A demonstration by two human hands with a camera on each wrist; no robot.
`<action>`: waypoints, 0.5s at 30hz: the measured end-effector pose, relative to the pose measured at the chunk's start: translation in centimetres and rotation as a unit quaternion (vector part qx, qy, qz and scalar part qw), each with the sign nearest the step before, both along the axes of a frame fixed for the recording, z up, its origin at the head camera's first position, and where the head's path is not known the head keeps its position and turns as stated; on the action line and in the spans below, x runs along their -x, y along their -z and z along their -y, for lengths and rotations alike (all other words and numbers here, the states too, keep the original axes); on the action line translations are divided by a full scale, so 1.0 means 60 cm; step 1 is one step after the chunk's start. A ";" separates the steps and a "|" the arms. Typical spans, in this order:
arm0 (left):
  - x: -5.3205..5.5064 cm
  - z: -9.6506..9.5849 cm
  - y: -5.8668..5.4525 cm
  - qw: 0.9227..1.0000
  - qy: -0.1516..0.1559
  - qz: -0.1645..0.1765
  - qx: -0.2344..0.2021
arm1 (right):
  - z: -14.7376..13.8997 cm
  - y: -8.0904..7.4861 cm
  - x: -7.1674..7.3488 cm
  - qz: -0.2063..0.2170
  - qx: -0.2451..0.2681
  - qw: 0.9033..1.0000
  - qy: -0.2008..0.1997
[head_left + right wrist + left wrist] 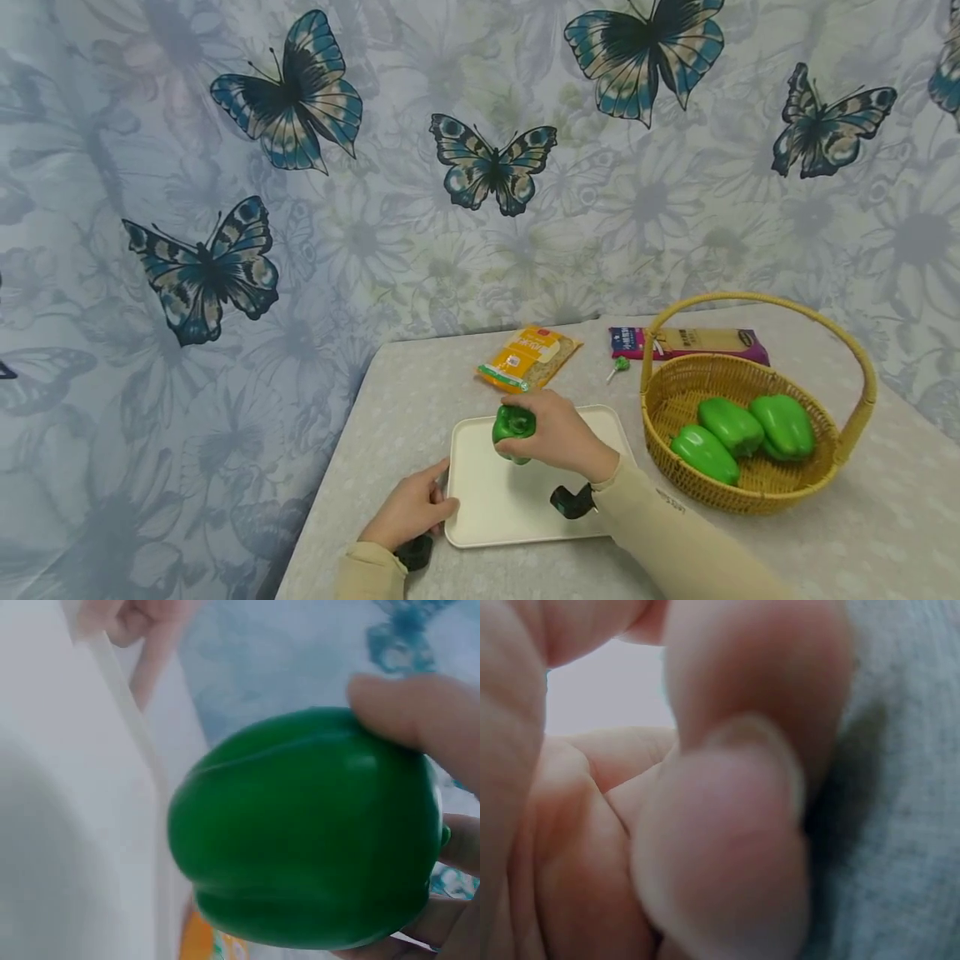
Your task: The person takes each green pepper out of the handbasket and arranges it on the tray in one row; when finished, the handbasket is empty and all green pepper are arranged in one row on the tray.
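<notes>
My right hand (555,433) grips a green bell pepper (514,427) over the cream tray (517,508). In the right wrist view the pepper (300,832) lies on its side between thumb and fingers, with the tray's rim (127,705) beyond it. At the tray's left edge my left hand (412,505) holds the rim, thumb over the top and index finger stretched along the outside. The left wrist view is filled by the curled fingers (727,847) close up. To the right, a yellow wicker basket (750,500) contains three more green bell peppers (729,425).
Behind the tray lies an orange food packet (529,358). A purple and tan packet (697,342) lies behind the basket, whose tall handle (750,297) arches up. A small green lollipop (621,364) is between them. A butterfly-patterned wall covering (375,250) rises behind the table (345,500).
</notes>
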State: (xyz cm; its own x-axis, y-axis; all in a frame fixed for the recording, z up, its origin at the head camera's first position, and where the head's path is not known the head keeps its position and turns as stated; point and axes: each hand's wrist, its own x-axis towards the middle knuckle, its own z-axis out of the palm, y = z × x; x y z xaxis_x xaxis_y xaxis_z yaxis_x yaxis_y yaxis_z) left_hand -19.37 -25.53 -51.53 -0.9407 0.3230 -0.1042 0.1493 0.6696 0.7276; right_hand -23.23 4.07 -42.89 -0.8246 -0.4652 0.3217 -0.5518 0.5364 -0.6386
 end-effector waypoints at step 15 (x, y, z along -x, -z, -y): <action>0.000 -0.001 -0.009 1.000 0.007 0.009 0.007 | 0.099 0.019 0.066 -0.015 -0.063 0.997 -0.035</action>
